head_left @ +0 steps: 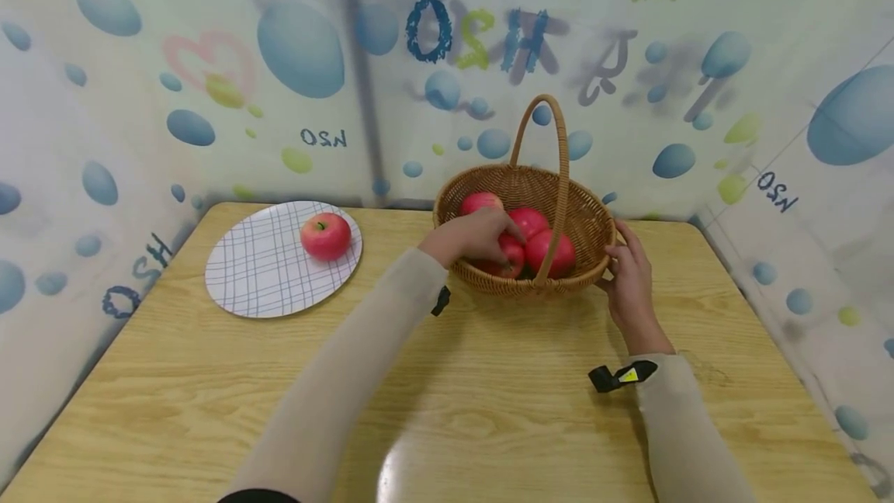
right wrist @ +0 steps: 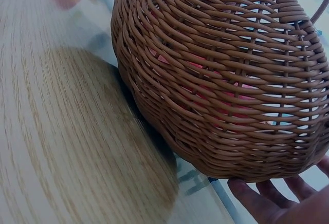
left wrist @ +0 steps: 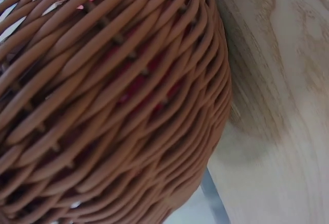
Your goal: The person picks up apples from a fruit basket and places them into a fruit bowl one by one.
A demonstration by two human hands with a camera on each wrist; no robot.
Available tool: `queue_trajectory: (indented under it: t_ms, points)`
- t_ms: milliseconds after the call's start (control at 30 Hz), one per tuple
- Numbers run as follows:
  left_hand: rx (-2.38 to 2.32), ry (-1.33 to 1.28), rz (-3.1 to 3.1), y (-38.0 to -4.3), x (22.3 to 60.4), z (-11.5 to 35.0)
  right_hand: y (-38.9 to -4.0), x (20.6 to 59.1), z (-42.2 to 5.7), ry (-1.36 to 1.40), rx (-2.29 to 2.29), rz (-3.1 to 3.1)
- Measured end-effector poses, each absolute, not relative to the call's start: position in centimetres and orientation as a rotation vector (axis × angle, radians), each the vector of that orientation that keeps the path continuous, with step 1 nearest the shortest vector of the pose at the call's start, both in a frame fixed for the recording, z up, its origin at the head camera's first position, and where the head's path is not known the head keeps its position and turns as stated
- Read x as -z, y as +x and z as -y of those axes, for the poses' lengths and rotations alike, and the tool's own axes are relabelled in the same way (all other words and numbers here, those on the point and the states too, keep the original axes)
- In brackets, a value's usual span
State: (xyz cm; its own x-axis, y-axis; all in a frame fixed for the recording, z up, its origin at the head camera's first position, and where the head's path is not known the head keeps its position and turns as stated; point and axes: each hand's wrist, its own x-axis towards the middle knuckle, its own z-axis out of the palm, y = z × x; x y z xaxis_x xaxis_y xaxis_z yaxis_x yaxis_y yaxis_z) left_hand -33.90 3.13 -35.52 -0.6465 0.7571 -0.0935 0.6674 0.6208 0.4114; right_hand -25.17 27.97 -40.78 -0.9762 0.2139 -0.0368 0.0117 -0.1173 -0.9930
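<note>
A woven wicker basket [head_left: 587, 216] with a tall arched handle stands toward the back of the table, several red apples [head_left: 552, 253] inside it. My left hand [head_left: 478, 234] reaches over its front left rim, fingers curled down on an apple [head_left: 512, 256] near the front. From the left wrist only the basket's weave [left wrist: 128, 100] shows, and that hand is out of that view. At the basket's right side, my right hand [head_left: 631, 278] grips the rim. The right wrist view catches its fingers [right wrist: 252, 198] against the wicker side [right wrist: 221, 95].
To the left of the basket lies a round white plate [head_left: 258, 270] with a blue grid pattern, one red apple [head_left: 326, 237] on its right part. Both rest on a light wooden table [head_left: 475, 402]. A wall [head_left: 307, 154] printed with blue drops rises right behind the table.
</note>
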Motion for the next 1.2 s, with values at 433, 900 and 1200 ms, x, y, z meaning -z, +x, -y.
queue_trajectory:
  t_ms: [433,900,1200]
  points:
    - [-0.568,1.157,-2.544,-33.8,35.4,-2.8,-25.1,40.9,-27.9,-0.241,-2.218,2.005]
    - [-0.936,1.003,-2.486,-33.4,34.4,-1.5,-25.1,40.7,-27.8,-0.271,-2.268,1.973]
    - [-1.175,0.932,-2.437,-32.5,31.7,-0.4,-25.1,40.8,-27.9,-0.246,-2.246,1.989]
